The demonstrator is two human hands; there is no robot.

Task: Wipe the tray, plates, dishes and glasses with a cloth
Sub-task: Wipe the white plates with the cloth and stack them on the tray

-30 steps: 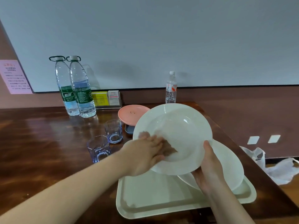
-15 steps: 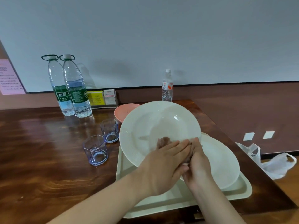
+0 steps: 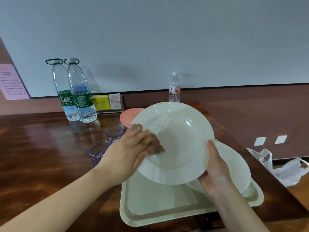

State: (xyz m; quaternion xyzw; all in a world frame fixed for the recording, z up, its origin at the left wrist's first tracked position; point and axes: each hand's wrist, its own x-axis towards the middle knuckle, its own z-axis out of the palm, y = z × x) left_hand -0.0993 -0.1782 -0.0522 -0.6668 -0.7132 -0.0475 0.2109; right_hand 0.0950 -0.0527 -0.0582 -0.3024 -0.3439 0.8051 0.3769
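My right hand (image 3: pixel 214 171) grips the lower right rim of a large white deep plate (image 3: pixel 180 138), held tilted above the pale green tray (image 3: pixel 150 205). My left hand (image 3: pixel 128 154) presses a brown cloth (image 3: pixel 153 144) flat against the plate's left inner side, with another bit of cloth showing at the rim. A second white plate (image 3: pixel 234 166) lies on the tray's right side, partly hidden behind the held plate and my right hand. Two bluish glasses (image 3: pixel 97 152) (image 3: pixel 114 133) stand on the table to the left. A pink dish (image 3: pixel 128 115) sits behind the plate.
Two large water bottles (image 3: pixel 78 94) and a small bottle (image 3: pixel 174 88) stand along the wall, with a card holder (image 3: pixel 107 102) between them. The wooden table's (image 3: pixel 41 148) right edge runs diagonally past the tray. A white plastic bag (image 3: pixel 284 166) lies beyond that edge.
My left hand slid the cloth from the plate's lower middle, next to my right hand, up to its left side. The plate tilted up more toward me and the camera shifted slightly.
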